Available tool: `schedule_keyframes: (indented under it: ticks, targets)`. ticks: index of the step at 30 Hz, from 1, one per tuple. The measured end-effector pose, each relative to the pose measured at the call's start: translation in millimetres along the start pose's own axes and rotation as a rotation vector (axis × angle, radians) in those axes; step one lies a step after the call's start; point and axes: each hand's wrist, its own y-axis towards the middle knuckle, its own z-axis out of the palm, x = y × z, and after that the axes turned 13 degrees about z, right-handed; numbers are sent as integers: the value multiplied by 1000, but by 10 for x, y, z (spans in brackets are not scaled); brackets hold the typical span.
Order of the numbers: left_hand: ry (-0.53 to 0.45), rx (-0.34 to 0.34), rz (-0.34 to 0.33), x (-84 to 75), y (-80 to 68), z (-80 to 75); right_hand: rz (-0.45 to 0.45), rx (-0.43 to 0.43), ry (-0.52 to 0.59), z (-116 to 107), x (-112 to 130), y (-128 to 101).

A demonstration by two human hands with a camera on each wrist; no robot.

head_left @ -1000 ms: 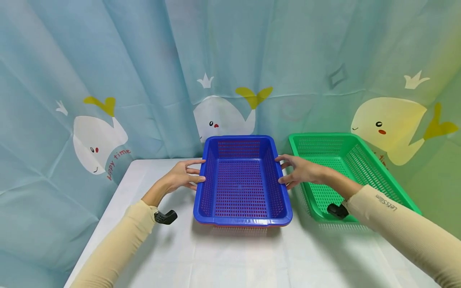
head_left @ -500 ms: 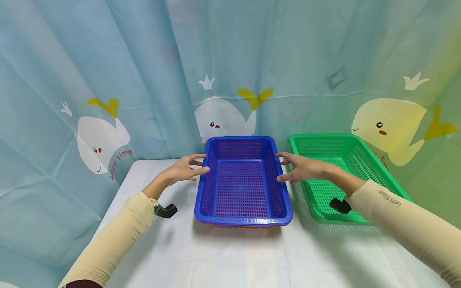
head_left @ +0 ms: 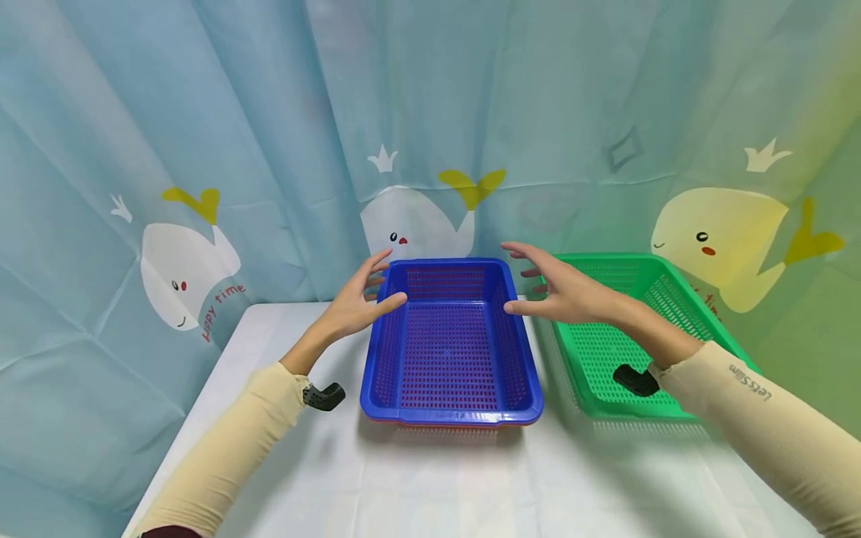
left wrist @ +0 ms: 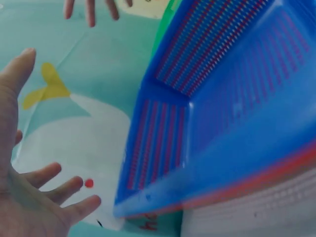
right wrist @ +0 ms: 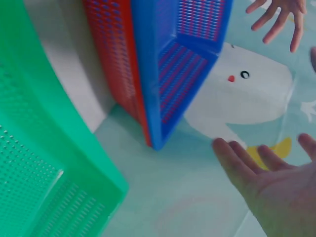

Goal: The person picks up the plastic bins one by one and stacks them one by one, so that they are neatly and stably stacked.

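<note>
The words "happy time" are printed in red letters on the belly of the white whale (head_left: 184, 273) that is drawn on the curtain (head_left: 269, 112); the first letters are partly lost in a fold. The brand word "LetsSlim" is written in dark letters on the right sleeve (head_left: 750, 382). No other text or number can be read.

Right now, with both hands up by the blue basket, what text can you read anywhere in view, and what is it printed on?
"ippy time": red script on the left whale of the curtain; its first letter lies in a fold.
"LetsSlim": small dark letters on the right sleeve, near the wrist.
Red marks under the yellow whale: cut off by the green basket, unreadable.
Blue basket: no readable text.
</note>
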Motion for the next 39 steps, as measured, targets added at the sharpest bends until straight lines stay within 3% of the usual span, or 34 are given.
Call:
schedule_keyframes:
  ticks: [3, 7, 11, 15, 19, 27, 39]
  targets:
    - [12, -37, 44, -248, 27, 43, -39, -92, 9, -4, 72, 13]
    - [26, -61, 85, -496, 65, 112, -62, -145, 35, -8, 261, -57]
    - [13, -67, 100, -396, 137, 205, -58, -160, 43, -12, 384, -147]
    - [11, -84, 116, -189, 232, 314, -47, -177, 19, -29, 176, -106]
    - [3, -99, 136, -124, 313, 431, -27, -204, -15, -98, -68, -87]
    - [-16, -125, 165, -192, 474, 741, 14, -267, -44, -326, -321, -255]
    - [-34, -75, 154, -369, 691, 1133, 132, -327, -52, -647, -694, -650]
